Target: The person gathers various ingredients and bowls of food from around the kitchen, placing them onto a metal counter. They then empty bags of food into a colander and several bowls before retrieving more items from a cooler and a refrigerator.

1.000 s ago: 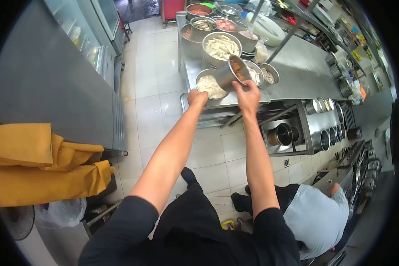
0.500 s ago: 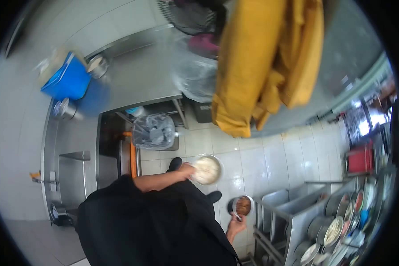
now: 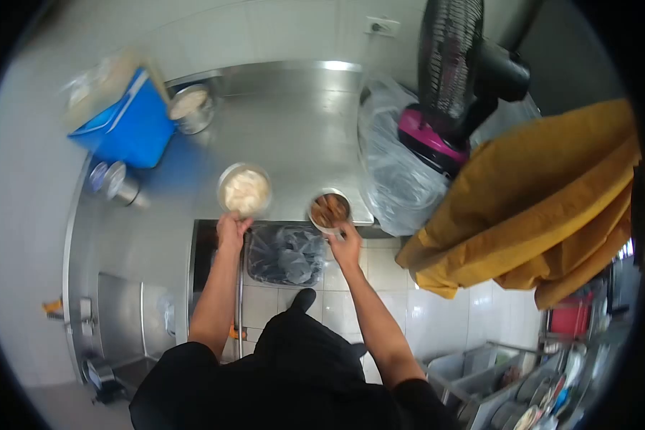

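Note:
My left hand [image 3: 231,231] grips the near rim of a round metal container filled with pale, whitish pieces [image 3: 246,192]. The container overlaps the front part of the steel counter [image 3: 287,143] in this view. To the right, my right hand [image 3: 345,245] has its fingers closed on the near edge of a smaller metal pot with brown pieces [image 3: 329,209] inside. That pot is right at the counter's front edge. Both of my arms reach forward, and the two containers are a short distance apart.
A lined waste bin [image 3: 287,254] stands under the counter edge. A blue container [image 3: 129,129] and a metal pot [image 3: 190,109] are at the back left. To the right are a fan [image 3: 451,86], clear plastic [image 3: 394,158] and a hanging yellow cloth [image 3: 530,193]. A sink [image 3: 118,308] lies left.
I have turned toward the steel counter, away from the shelf of pots. Both containers have moved from above the floor to the counter's front, still in my hands.

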`<action>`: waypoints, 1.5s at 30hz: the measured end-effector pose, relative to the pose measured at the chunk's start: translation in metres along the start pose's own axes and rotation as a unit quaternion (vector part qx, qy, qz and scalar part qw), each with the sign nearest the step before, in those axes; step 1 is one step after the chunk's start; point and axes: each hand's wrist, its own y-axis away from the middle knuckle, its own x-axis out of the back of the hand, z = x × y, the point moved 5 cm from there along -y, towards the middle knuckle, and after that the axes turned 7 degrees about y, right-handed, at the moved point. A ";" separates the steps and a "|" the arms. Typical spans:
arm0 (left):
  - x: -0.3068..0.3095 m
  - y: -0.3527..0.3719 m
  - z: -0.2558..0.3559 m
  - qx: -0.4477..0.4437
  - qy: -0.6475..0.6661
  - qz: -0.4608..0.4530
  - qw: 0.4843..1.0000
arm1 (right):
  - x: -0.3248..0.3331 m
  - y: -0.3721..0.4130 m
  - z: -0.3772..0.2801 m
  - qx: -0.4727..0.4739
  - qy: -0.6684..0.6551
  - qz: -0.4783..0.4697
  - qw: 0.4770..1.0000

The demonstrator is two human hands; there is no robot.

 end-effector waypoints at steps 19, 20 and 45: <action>-0.032 0.280 -0.269 0.140 -0.669 -0.720 0.123 | 0.427 0.557 0.183 -0.610 0.287 0.200 0.711; -0.039 0.290 -0.292 0.133 -0.667 -0.725 0.109 | 0.482 0.596 0.175 -0.604 0.382 0.259 0.650; -0.157 0.969 -0.633 0.335 -0.504 -0.658 0.448 | 0.849 0.857 0.119 -0.534 0.368 0.559 0.517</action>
